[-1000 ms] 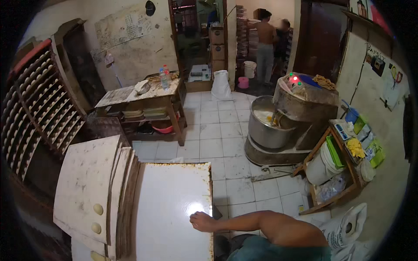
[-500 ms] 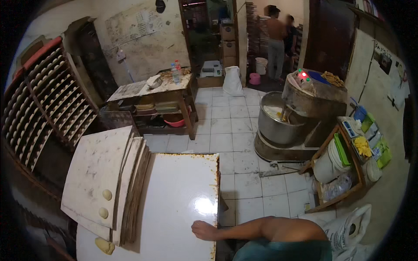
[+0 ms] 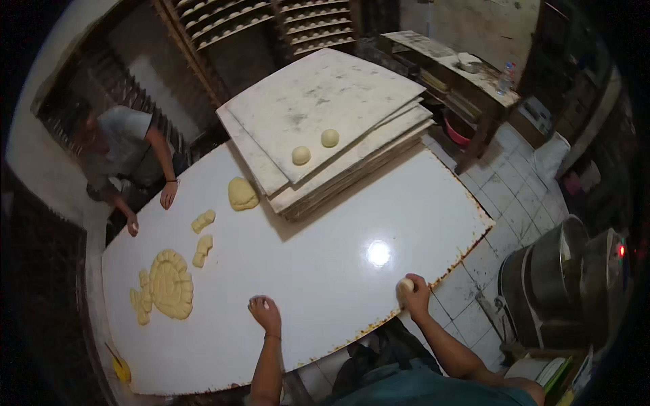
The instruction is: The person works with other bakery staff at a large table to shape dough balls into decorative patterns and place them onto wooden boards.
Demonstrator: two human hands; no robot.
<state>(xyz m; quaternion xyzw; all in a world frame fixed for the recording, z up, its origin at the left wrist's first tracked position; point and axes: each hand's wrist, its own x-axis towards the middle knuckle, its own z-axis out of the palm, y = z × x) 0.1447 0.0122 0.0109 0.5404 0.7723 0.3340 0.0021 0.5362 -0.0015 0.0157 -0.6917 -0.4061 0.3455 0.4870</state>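
My right hand point(image 3: 418, 298) is closed around a pale dough ball point(image 3: 406, 285) at the table's near right edge. Low over the white table point(image 3: 325, 271), my left hand point(image 3: 265, 314) has its fingers curled in; a pale bit shows at them, too small to make out. Left of it lies a scored, fan-shaped slab of dough point(image 3: 170, 284) with strips of dough point(image 3: 141, 298) along its side. Two short dough pieces point(image 3: 202, 250) and a larger dough lump point(image 3: 242, 194) lie farther back. Two round dough balls point(image 3: 315, 147) sit on the stacked boards.
A thick stack of floured boards point(image 3: 318, 88) covers the table's far side. Across the table at left, a co-worker point(image 3: 128, 142) has both hands at the edge. A yellow-handled tool point(image 3: 120, 369) lies at the near left corner. A mixer point(image 3: 548, 271) stands at right.
My view has swung left and down onto the table. Both my hands now show, with a dough ball visible in the right one. The dough slab and the co-worker have come into view.
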